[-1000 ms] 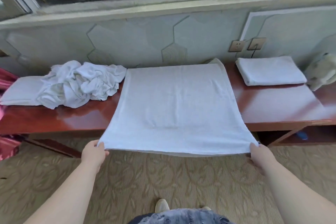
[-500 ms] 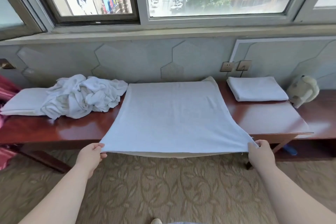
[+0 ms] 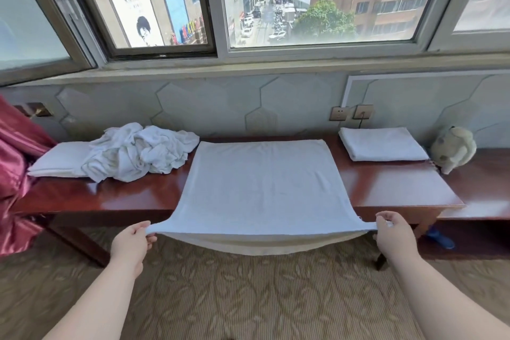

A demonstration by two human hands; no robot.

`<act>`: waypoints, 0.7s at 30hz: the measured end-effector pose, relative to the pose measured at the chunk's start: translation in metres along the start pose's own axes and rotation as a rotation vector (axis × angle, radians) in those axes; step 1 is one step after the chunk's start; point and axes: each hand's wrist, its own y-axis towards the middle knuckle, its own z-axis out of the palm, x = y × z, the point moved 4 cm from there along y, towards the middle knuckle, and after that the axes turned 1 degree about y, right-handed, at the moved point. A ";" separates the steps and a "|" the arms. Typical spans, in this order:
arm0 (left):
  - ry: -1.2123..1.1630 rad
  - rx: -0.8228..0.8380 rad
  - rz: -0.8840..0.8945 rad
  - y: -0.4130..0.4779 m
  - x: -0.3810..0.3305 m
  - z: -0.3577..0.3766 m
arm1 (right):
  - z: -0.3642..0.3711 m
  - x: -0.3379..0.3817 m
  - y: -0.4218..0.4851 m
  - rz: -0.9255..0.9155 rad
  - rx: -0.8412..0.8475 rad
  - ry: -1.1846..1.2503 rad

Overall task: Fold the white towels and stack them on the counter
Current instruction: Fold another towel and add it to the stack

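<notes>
**Carry the near edge over, square to the far one**

The towel you are folding (image 3: 262,182) lies spread across the middle of the bench (image 3: 110,196). Its far edge sits flat near the wall, and its near edge is pulled out past the bench front, over the carpet. Your left grip (image 3: 132,243) pinches the near left corner and your right grip (image 3: 392,234) pinches the near right corner, fingers curled on the cloth. The top layer is taut between them. A second layer sags below that edge, so the towel looks doubled, and you probably hold only part of it.

The likely next fold takes this near edge to the far one:

- Gather the sagging layer into both pinches first, or it will trail and bunch inside the fold.
- Lift both corners level with an even pull, so the edge travels straight.
- Land each corner on its far partner, then release and smooth outward from the middle.

Mind the heap of loose towels (image 3: 138,152), which touches the far left corner, and don't drag it in. The finished stack (image 3: 382,143) waits at the far right, just beside the plush toy (image 3: 452,148), well apart from your work
</notes>
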 end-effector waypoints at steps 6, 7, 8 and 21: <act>-0.163 0.067 -0.067 0.008 -0.029 0.005 | 0.002 0.023 0.023 0.121 0.026 0.398; -0.181 0.066 -0.073 0.011 -0.036 0.008 | 0.003 0.030 0.027 0.150 0.025 0.457; -0.196 0.064 -0.075 0.015 -0.043 0.012 | 0.004 0.037 0.032 0.170 0.023 0.493; -0.361 0.060 -0.083 0.128 -0.145 0.118 | 0.068 0.140 0.142 0.216 -0.114 0.591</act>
